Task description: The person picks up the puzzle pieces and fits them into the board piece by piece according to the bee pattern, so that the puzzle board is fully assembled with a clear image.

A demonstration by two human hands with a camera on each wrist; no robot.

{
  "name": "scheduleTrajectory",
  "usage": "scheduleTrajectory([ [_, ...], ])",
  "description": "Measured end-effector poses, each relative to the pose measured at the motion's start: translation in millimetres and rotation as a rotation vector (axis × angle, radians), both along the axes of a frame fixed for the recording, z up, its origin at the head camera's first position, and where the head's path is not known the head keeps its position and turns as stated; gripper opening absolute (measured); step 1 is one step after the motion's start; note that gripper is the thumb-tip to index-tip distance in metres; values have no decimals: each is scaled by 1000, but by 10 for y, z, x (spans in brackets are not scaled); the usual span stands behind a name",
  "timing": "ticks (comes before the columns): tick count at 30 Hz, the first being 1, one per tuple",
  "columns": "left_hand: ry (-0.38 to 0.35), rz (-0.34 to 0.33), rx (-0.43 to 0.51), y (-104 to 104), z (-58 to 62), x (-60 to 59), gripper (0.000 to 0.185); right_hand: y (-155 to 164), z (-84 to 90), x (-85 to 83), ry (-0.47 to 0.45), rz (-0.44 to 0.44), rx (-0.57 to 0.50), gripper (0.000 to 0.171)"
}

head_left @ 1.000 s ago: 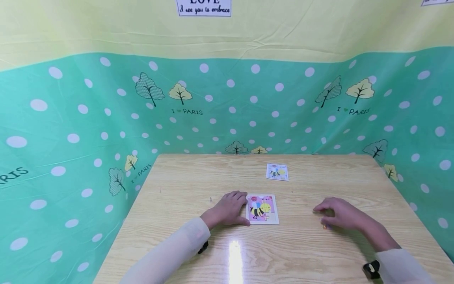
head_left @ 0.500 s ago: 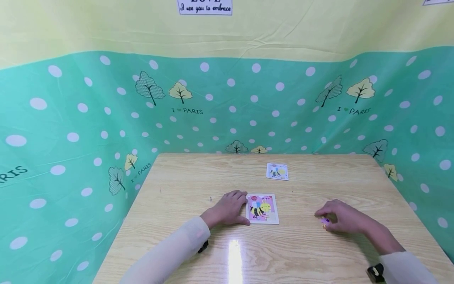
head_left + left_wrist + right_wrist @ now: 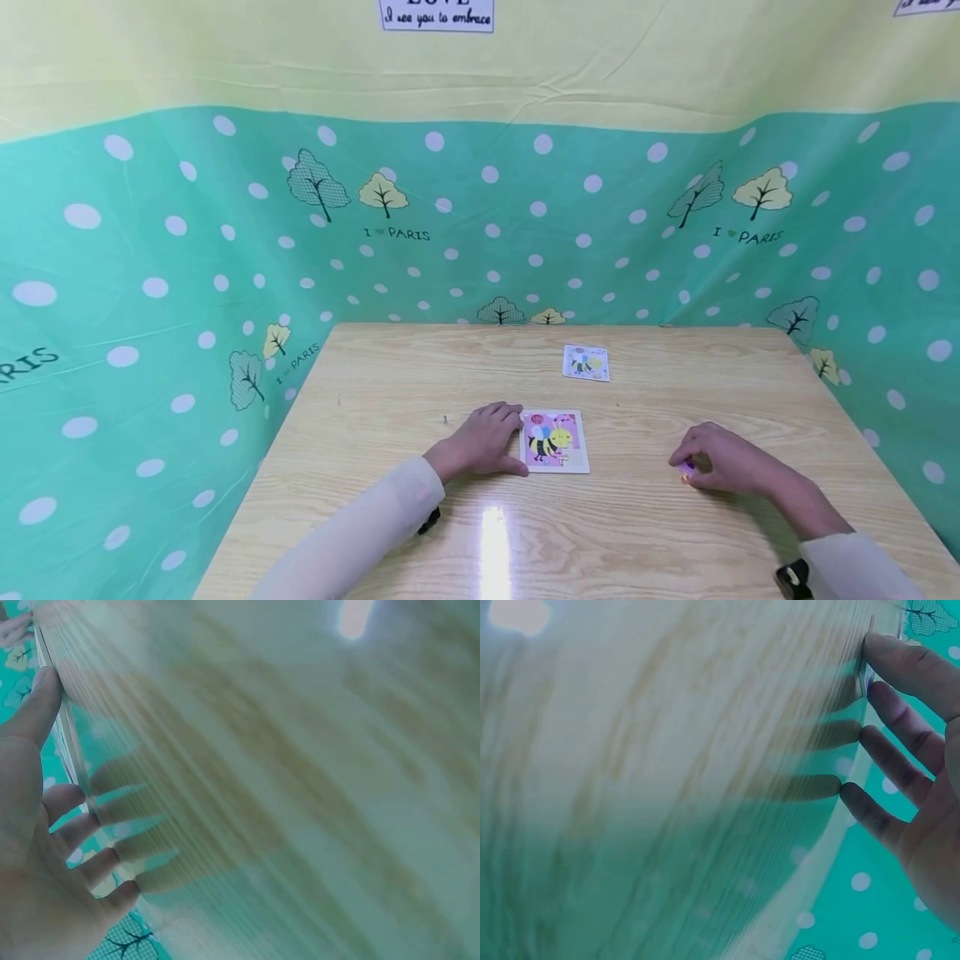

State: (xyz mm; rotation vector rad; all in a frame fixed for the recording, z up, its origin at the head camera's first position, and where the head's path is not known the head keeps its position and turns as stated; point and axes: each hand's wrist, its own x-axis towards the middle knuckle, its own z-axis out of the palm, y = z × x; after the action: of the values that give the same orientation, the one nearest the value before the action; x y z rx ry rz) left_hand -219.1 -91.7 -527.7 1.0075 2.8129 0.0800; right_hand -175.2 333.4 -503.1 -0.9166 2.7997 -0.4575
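A bee jigsaw board with a pink picture lies on the wooden table near the middle. My left hand rests flat on the table beside it, thumb and fingers against the board's left edge. Off to the right, my right hand is lowered over a small purple puzzle piece. Thumb and forefinger pinch the piece's edge while the other fingertips touch the table.
A small bee picture card lies farther back on the table. Green dotted cloth walls the table at the back and both sides. A lamp glare spot shines near the front edge.
My right hand has dropped lower and drawn slightly right, its fingers closing on the small purple piece. The left hand and the board have stayed put.
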Motion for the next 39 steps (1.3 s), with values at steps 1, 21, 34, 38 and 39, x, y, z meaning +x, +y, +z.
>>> scheduleTrajectory([
  [1, -1, -1, 1, 1, -3, 0, 83, -3, -2, 3, 4, -3, 3, 19],
  [21, 3, -1, 5, 3, 4, -10, 82, -111, 54, -97, 67, -115, 11, 23],
  [34, -8, 3, 10, 11, -7, -9, 83, -376, 44, -237, 71, -59, -21, 23],
  [38, -15, 8, 7, 7, -13, -6, 83, -497, 20, -266, 52, -44, -30, 23],
  [39, -16, 9, 6, 7, -14, -6, 83, -527, 18, -273, 49, -38, -29, 23],
])
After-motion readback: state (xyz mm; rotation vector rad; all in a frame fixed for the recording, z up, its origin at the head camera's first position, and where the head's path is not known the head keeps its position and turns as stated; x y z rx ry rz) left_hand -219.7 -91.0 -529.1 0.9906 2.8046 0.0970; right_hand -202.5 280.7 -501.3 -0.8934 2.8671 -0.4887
